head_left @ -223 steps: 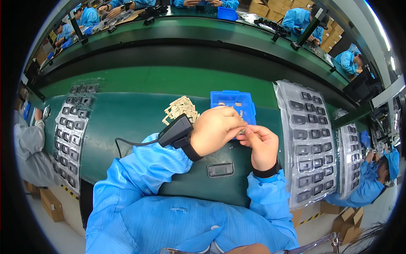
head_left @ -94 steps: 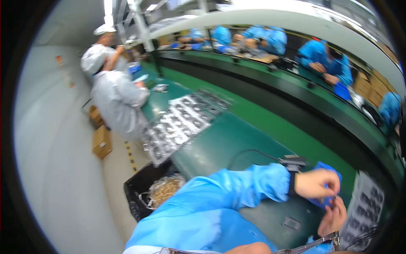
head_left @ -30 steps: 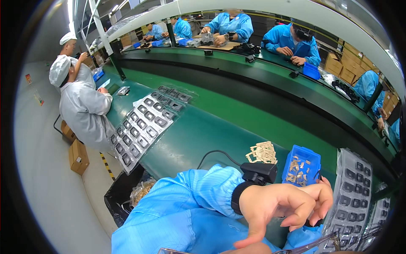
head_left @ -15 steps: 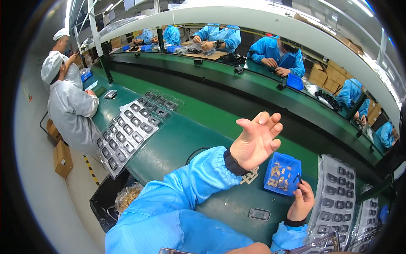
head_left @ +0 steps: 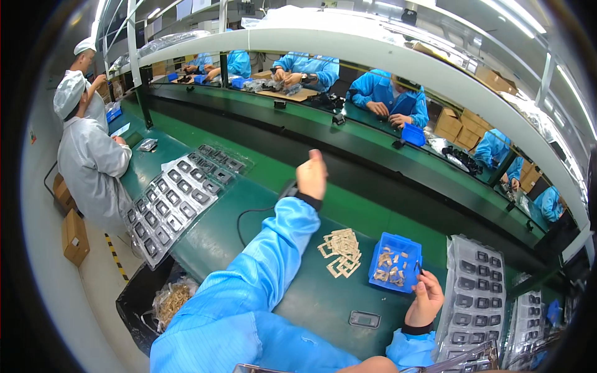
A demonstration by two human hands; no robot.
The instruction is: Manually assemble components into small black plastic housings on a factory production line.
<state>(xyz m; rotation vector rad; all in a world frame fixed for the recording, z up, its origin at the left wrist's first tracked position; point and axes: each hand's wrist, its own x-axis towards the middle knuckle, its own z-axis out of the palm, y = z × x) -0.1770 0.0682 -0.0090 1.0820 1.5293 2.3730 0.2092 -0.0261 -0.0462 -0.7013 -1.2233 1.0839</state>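
Observation:
My left hand [head_left: 312, 176] is raised beyond the table's far side, above a cable and a small dark device [head_left: 289, 188]. One digit points up; the other fingers are hidden. My right hand [head_left: 428, 294] is closed on thin black tweezers [head_left: 419, 267] at the right edge of a blue bin [head_left: 377, 277]. Small brownish pieces [head_left: 390, 267] lie inside that bin. To its left is a loose pile of tan rectangular frames [head_left: 341, 252]. A dark flat rectangular part [head_left: 364, 319] rests on the green table, left of my right wrist.
Clear plastic trays of dark parts lie at the left [head_left: 171, 205] and right [head_left: 476, 292]. A black-lined waste bin [head_left: 140, 292] stands beside the table. A white overhead beam [head_left: 323, 45] crosses the far side. Co-workers in blue [head_left: 392, 99] and pale coats [head_left: 93, 149] work around.
My left hand has swung left and away from me, from an open palm near the blue bin. The tan frames now show fully. The whole view has shifted slightly; my right hand stays by the bin.

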